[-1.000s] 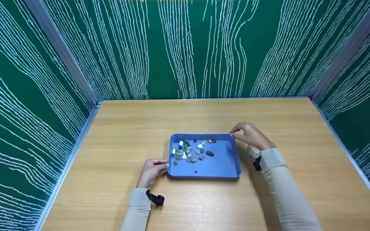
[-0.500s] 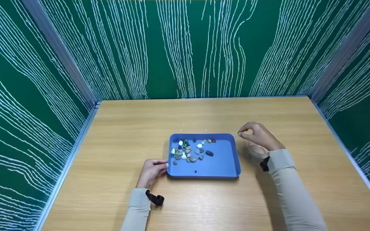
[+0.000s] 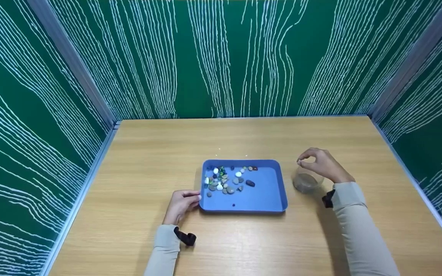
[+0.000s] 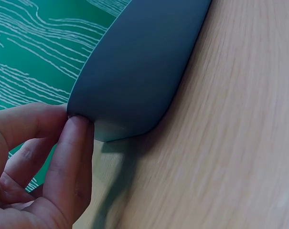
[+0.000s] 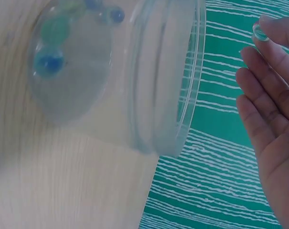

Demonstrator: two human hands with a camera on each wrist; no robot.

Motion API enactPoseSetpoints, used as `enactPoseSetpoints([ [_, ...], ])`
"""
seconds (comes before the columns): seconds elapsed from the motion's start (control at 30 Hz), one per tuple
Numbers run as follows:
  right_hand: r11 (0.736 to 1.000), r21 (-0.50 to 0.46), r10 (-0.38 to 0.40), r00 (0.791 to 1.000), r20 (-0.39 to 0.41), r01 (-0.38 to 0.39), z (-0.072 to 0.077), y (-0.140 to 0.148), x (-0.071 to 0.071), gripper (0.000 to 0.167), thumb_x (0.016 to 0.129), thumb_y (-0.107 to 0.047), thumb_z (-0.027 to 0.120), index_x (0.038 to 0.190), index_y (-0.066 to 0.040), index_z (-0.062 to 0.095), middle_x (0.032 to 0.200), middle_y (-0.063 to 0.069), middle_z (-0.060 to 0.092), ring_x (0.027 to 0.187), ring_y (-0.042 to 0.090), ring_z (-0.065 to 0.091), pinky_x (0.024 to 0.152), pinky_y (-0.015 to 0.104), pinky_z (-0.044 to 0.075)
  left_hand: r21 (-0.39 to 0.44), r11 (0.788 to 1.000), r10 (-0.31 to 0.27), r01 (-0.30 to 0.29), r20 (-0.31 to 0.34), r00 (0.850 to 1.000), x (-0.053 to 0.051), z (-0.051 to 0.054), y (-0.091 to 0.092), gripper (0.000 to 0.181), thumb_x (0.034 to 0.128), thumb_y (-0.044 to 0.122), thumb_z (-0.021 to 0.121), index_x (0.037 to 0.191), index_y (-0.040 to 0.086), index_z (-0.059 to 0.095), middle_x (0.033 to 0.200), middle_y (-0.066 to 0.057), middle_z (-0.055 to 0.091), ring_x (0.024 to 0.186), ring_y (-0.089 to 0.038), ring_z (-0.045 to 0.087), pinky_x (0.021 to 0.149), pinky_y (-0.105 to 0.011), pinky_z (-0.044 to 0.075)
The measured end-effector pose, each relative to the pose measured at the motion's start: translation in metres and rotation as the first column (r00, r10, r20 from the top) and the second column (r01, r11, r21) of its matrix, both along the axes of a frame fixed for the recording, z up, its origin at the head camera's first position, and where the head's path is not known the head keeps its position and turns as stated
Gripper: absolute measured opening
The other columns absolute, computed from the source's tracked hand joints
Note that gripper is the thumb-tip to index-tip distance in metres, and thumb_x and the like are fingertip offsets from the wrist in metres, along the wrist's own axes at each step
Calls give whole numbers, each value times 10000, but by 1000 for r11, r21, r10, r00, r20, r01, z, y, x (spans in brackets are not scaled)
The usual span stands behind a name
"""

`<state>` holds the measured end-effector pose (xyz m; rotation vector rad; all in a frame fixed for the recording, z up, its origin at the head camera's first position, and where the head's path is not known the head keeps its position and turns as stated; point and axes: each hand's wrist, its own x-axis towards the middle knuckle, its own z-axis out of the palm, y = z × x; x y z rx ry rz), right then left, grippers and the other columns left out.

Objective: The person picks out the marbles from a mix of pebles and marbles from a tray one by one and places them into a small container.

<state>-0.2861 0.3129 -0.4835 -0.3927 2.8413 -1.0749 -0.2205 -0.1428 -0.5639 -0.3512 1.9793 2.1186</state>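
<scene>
Between the blue tray (image 3: 264, 198) and the right edge of the tabletop (image 3: 244, 245), my right hand (image 3: 324, 165) is pinching a clear glass marble (image 5: 260, 33) near the mouth of a transparent jar (image 3: 305, 184), where blue and green marbles (image 5: 49, 62) are lying. I'm expecting it to be light, hard and slippery, perhaps chipping if dropped, so I'm favouring fingertips across its widest part. My left hand (image 3: 180, 205) is gripping the tray's left wall, toward its near-left corner, while pebbles (image 3: 230, 190) are resting inside.
</scene>
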Motion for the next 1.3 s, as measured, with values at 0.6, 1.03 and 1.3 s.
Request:
enactPoseSetpoints([
  [0.6,1000,0,-21,999,36,21,-5,12,7,300,918,-295,646,1090,-50,675,1176,171,618,1162,395,522,993,616,428,6,1000,7,-7,-9,1000,0,-3,0,312,813,-71,662,1113,-153,633,1072,-227,679,804,-123,655,746,-223,596],
  [1.03,999,-1,-36,997,75,36,-6,14,6,413,936,-324,619,1208,-13,621,1237,192,585,1198,394,498,1022,608,417,2,1000,-23,23,20,1000,5,16,1,323,828,-89,642,1138,-171,604,1133,-303,633,822,-148,660,769,-245,599],
  [1.3,1000,1,-12,999,45,12,-5,12,6,389,947,-293,605,1222,-18,616,1240,209,591,1177,396,512,1011,621,423,12,1000,-17,17,-2,1000,0,4,-1,325,822,-66,669,1128,-163,616,1071,-253,674,776,-112,657,749,-237,601],
])
